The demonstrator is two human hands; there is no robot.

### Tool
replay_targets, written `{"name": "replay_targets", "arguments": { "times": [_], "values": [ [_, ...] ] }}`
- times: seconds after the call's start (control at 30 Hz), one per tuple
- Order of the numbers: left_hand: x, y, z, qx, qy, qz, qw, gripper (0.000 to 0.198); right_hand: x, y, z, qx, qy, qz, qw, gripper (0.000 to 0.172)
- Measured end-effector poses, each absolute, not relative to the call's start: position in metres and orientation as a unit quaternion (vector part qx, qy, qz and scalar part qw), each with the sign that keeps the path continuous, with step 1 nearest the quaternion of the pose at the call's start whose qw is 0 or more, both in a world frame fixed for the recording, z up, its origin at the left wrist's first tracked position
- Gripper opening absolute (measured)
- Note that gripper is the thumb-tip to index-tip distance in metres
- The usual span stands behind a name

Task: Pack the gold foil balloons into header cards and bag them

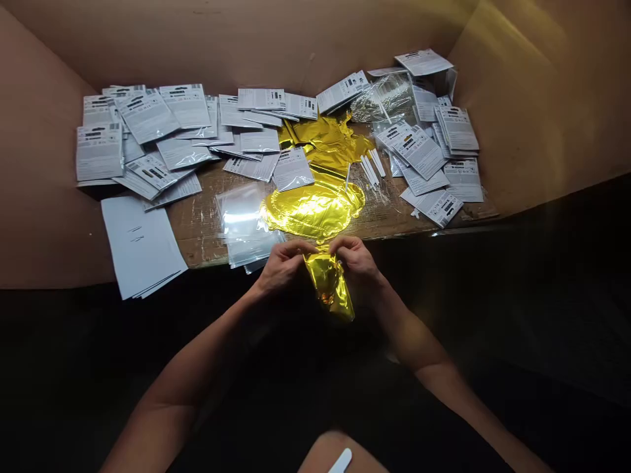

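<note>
Gold foil balloon [329, 284] is pinched between the left hand [282, 263] and right hand [355, 259], just off the near edge of the table [197, 226]. Gentle, even pressure probably prevents tears.

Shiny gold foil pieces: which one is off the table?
The folded gold foil piece pinched between left hand and right hand; the flat oval one and the rear heap lie on the table.

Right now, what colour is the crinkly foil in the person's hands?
Shiny gold; the foil shows best in the head view.
</note>
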State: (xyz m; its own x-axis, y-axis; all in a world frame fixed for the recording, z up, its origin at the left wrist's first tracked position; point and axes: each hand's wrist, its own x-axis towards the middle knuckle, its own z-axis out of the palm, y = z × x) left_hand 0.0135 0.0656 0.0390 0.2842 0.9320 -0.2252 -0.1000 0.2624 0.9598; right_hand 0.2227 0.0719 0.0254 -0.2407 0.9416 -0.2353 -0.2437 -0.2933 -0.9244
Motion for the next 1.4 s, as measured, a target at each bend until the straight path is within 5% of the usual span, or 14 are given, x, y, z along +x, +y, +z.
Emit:
{"name": "replay_targets", "arguments": {
  "times": [0.13,0.2,0.3,0.4,0.57,0.8,0.87,1.0,1.1,1.27,1.4],
  "values": [
    [0.001,0.075,0.051,0.500,0.453,0.403,0.619,0.022,0.210,0.081,0.035,-0.429,-0.369,0.686,0.456,0.024],
    [-0.004,0.077,0.055,0.529,0.452,0.398,0.598,0.028,0.210,0.083,0.039,-0.406,-0.375,0.720,0.420,0.036],
    [-0.006,0.076,0.055,0.537,0.453,0.420,0.574,0.057,0.209,0.080,0.042,-0.379,-0.438,0.737,0.350,0.056],
    [-0.002,0.068,0.048,0.485,0.428,0.443,0.621,0.076,0.207,0.075,0.041,-0.392,-0.473,0.688,0.387,0.046],
    [-0.003,0.051,0.039,0.443,0.422,0.437,0.659,0.039,0.221,0.073,0.054,-0.391,-0.526,0.654,0.378,0.041],
    [-0.027,0.054,0.047,0.659,0.420,0.419,0.463,0.018,0.221,0.100,0.085,-0.346,-0.697,0.601,0.180,0.034],
    [-0.038,0.057,0.050,0.643,0.429,0.405,0.488,0.022,0.208,0.105,0.085,-0.355,-0.733,0.556,0.166,0.032],
    [-0.057,0.049,0.047,0.561,0.473,0.417,0.536,0.063,0.188,0.105,0.079,-0.393,-0.753,0.485,0.209,0.030],
    [-0.057,0.033,0.044,0.609,0.492,0.408,0.470,0.065,0.178,0.103,0.078,-0.363,-0.766,0.503,0.167,0.023],
    [-0.102,0.046,0.049,0.666,0.520,0.369,0.387,0.035,0.164,0.104,0.079,-0.328,-0.764,0.539,0.138,0.022],
    [-0.221,0.077,0.049,0.454,0.826,0.327,0.062,0.042,0.161,0.102,0.075,-0.351,-0.735,0.551,0.179,0.026]
  ]
}}
